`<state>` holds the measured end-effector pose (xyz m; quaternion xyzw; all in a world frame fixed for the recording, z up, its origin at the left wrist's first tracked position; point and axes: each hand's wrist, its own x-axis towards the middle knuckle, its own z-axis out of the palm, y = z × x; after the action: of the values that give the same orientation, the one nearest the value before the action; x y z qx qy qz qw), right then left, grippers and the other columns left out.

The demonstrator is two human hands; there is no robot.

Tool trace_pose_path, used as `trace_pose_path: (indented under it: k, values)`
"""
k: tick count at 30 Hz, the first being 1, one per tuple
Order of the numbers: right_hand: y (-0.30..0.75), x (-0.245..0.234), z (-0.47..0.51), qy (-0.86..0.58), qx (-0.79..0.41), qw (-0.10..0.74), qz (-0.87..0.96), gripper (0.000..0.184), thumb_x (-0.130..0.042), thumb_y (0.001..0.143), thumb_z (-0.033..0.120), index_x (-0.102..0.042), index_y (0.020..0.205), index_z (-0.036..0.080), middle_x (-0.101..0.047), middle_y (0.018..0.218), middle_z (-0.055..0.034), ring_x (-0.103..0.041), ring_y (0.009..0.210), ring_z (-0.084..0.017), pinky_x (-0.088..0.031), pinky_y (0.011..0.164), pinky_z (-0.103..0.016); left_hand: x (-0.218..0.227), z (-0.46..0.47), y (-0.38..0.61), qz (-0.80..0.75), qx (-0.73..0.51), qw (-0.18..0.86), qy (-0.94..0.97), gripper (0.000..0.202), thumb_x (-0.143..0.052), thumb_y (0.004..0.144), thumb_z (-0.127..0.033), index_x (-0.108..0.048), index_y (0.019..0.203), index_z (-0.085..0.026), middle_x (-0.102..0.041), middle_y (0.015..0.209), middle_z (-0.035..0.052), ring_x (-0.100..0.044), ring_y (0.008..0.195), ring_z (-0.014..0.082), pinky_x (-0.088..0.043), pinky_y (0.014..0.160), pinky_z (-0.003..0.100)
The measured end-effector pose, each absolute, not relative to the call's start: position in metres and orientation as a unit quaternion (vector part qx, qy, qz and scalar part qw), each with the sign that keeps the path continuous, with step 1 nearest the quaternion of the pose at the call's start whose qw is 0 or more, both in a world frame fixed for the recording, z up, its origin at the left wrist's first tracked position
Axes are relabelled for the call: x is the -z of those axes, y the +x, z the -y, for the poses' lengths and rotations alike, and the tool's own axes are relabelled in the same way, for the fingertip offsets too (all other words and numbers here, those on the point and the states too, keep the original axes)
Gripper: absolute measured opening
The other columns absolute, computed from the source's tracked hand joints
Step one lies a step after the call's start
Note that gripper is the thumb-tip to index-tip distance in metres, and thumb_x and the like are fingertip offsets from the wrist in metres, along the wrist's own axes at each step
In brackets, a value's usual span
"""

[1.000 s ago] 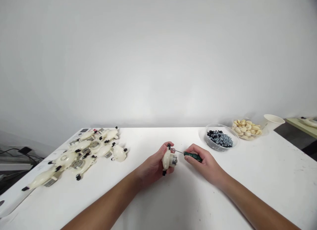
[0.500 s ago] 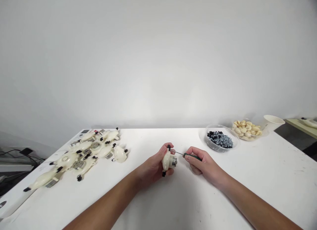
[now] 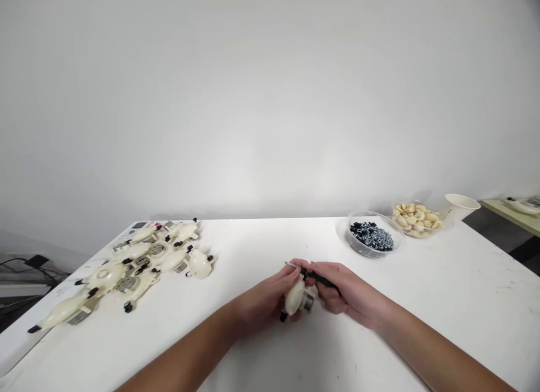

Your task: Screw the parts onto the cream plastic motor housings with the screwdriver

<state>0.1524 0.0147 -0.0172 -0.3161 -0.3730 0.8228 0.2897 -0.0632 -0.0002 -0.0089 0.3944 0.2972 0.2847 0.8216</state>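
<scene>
My left hand (image 3: 270,297) is closed around a cream plastic housing (image 3: 294,297). A silvery round motor-like part (image 3: 308,302) juts from the housing's right side, and black pieces sit at its top and bottom ends. In my right hand (image 3: 348,291) is a screwdriver (image 3: 324,281) with a dark handle. Its thin metal shaft points left, passing at the black piece (image 3: 304,274) on the housing's upper end. Whether the tip touches anything cannot be made out. The fingers of both hands meet or nearly meet there.
Several similar cream housings (image 3: 105,275) lie heaped on the left of the white table (image 3: 253,240). On the right stand a clear bowl (image 3: 366,250) of screws and black bits, a clear container of cream oval pieces (image 3: 415,217) and a pale cup (image 3: 462,206). Behind is a wall.
The housing has moved slightly right and down and tilted in my left hand. My right hand has come left with the screwdriver, so its shaft now reaches past the upper black piece.
</scene>
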Motion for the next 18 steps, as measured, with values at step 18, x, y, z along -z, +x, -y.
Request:
trace_pose_path:
  k: [18]
  values:
    - [0.158,0.016,-0.021,-0.449,-0.568,0.418,0.549,0.038,-0.064,0.094,0.06,-0.062,0.095,0.022,-0.043,0.064,0.006,-0.033,0.052,-0.011,-0.021,0.048,-0.026,0.003,-0.015,-0.075,-0.304,-0.411,0.834,0.205,0.048,-0.064,0.094,-0.055,-0.06,0.124,-0.017,-0.06,0.113,0.0115,-0.06,0.075,0.014,-0.029,0.04,0.019]
